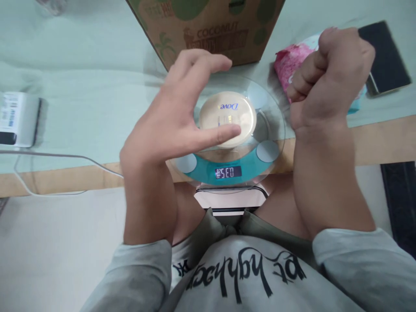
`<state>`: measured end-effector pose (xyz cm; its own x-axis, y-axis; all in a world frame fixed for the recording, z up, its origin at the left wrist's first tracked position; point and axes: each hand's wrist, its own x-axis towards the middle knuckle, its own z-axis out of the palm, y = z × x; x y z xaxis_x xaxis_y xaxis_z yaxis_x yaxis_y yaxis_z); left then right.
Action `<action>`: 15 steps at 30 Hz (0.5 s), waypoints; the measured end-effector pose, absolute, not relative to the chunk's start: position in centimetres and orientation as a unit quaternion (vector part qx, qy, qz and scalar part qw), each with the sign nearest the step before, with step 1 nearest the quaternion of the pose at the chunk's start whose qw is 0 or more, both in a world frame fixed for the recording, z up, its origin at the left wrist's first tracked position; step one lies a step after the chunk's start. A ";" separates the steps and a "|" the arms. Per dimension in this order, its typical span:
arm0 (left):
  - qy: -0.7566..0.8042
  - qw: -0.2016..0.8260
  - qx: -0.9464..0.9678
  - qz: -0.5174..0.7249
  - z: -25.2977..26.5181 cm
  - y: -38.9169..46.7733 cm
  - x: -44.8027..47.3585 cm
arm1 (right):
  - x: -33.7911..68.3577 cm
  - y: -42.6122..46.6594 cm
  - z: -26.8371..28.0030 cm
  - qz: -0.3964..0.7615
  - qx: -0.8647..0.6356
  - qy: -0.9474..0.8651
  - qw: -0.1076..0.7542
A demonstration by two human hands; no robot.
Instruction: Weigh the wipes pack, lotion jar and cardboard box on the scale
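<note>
A round cream-coloured Dove jar (227,108) sits on a glass digital scale (195,173) with a teal front band. Lit digits show on the scale's display (228,172). My left hand (175,108) is open at the left of the jar, its fingers and thumb spread apart. The thumb lies across the front of the lid in view; whether it touches, I cannot tell. My right hand (329,78) is raised in a closed fist to the right of the scale, with nothing showing in it. Partly behind that fist is a pink-and-white soft pack (292,63).
A cardboard box (214,30) printed "COCONUT" stands behind the scale. At far right lies a dark flat rectangular object (386,60). A white device (22,119) sits at left, with a pale cable (71,156) running near the wooden table edge (386,136).
</note>
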<state>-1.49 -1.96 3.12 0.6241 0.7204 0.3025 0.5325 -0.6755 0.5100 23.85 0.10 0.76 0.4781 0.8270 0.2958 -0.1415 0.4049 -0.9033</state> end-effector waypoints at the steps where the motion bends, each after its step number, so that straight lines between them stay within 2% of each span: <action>1: 0.351 0.199 0.885 0.231 3.3 -2.2 -1.2 | 23.9 0.1 0.8 0.329 -0.440 -0.389 0.739; 15: 0.355 0.298 0.868 0.179 2.1 -2.3 -0.1 | 23.6 -0.3 1.3 0.341 -0.426 -0.365 0.754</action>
